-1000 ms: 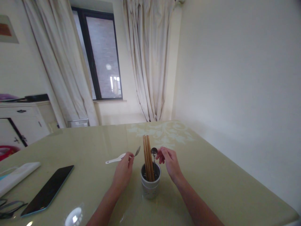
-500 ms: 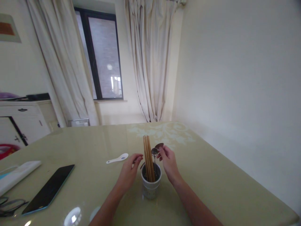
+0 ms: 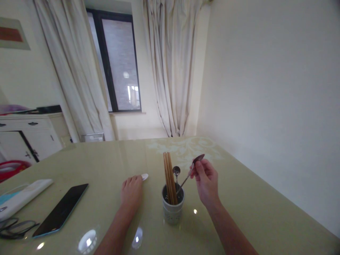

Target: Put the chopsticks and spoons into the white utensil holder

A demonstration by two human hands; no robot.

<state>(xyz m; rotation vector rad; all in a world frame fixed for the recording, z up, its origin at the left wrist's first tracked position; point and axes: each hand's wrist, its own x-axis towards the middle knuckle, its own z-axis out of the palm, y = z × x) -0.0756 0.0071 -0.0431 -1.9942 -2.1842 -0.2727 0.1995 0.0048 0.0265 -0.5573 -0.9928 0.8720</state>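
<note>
A grey cup (image 3: 173, 214) stands on the table with several wooden chopsticks (image 3: 169, 177) upright in it. Beside the chopsticks, a small round-bowled metal spoon (image 3: 176, 171) leans in the same cup. My right hand (image 3: 206, 179), to the right of the cup, pinches another metal spoon (image 3: 188, 173) near its bowl; that spoon tilts, its handle end inside the cup. Left of the cup, my left hand (image 3: 132, 192) has its fingers curled over the handle of a white spoon (image 3: 145, 176). Only the bowl of this spoon shows, and my left fingertips are hidden.
On the left of the table (image 3: 252, 212) lie a black-screened tablet or phone (image 3: 62, 210), a pair of glasses (image 3: 18, 228) and a white box-like object (image 3: 26, 194). A wall (image 3: 271, 106) borders the table's right side. Curtains (image 3: 172, 71) hang behind the far edge.
My left hand has left the cup's side and moved left onto the white spoon. My right hand has moved right, tilting the metal spoon away from the chopsticks.
</note>
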